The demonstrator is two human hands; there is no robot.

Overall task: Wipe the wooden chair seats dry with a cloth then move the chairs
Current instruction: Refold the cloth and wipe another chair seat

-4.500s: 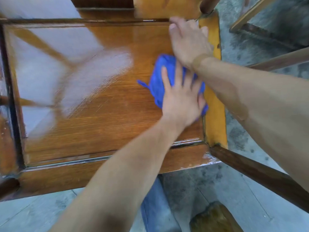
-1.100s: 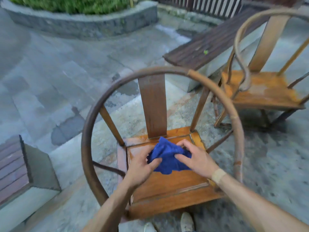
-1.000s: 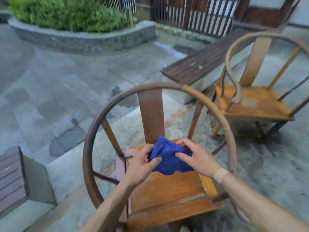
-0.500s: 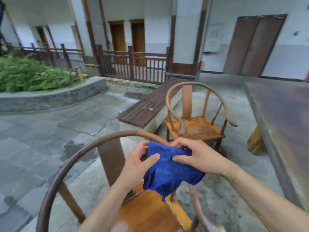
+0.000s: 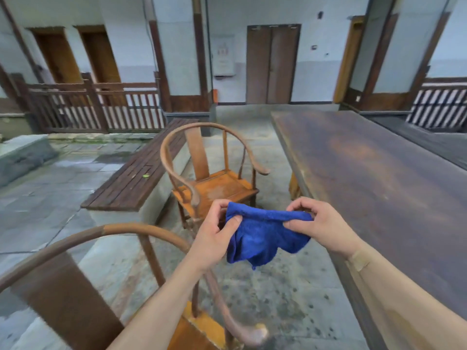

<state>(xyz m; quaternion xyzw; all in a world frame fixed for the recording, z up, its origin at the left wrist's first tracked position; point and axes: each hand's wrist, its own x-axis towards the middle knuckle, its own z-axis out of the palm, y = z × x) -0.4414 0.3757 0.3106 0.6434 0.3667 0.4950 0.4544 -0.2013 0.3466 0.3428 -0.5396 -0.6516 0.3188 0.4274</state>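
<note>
A blue cloth (image 5: pixel 262 236) hangs in the air between my hands at chest height. My left hand (image 5: pixel 214 233) pinches its left top corner and my right hand (image 5: pixel 321 223) pinches its right top corner, stretching the top edge. Below me at the bottom left stands the near wooden chair (image 5: pixel 121 231) with a round back rail; only a sliver of its seat shows. A second round-backed wooden chair (image 5: pixel 214 183) stands a little further ahead, its orange seat showing pale patches, just behind the cloth.
A long dark wooden table (image 5: pixel 379 185) runs along the right. A slatted bench (image 5: pixel 141 173) on a stone base lies left of the far chair. Wet stone paving (image 5: pixel 278 286) lies between chairs and table. A wooden fence (image 5: pixel 96 109) and building doors stand at the back.
I lifted the cloth off the near chair's seat and raised it. My view rose from the seat to the courtyard. My hands have pulled apart, spreading the cloth.
</note>
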